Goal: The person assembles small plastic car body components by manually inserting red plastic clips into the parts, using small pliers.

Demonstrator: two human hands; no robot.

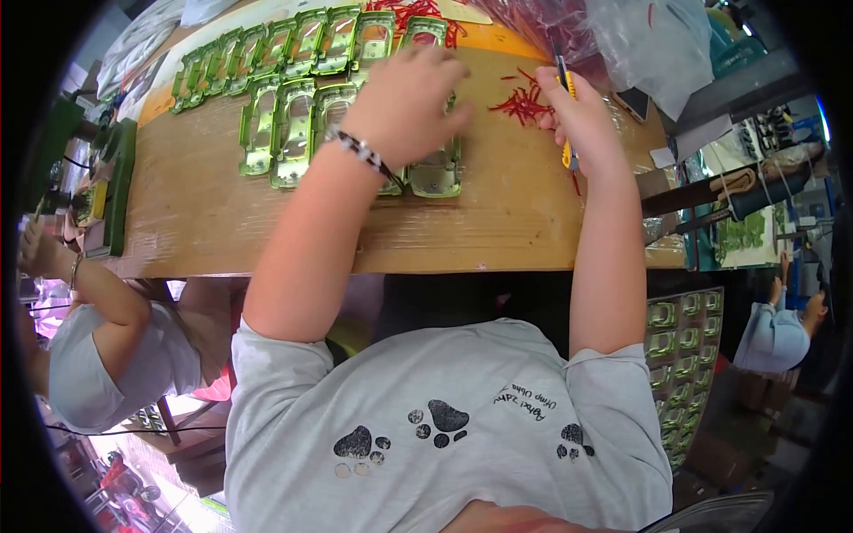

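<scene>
Rows of green plastic housings (258, 133) with oval openings lie across the far and middle part of the table. My left hand (404, 107) is over the right-hand end of these rows, thumb and fingers apart, with nothing visible in it. Just below its fingers lies a single green housing (435, 180), partly covered by the hand. My right hand (588, 129) is closed around a yellow utility knife (569, 84), its dark tip pointing away from me. Beside that hand is a small heap of thin red strips (515, 108).
More red strips (409, 12) lie at the far edge. Clear plastic bags (653, 44) and a phone (634, 103) are at the far right. A green metal fixture (115, 191) stands left; metal bars (693, 195) jut in from the right. Co-workers sit on both sides.
</scene>
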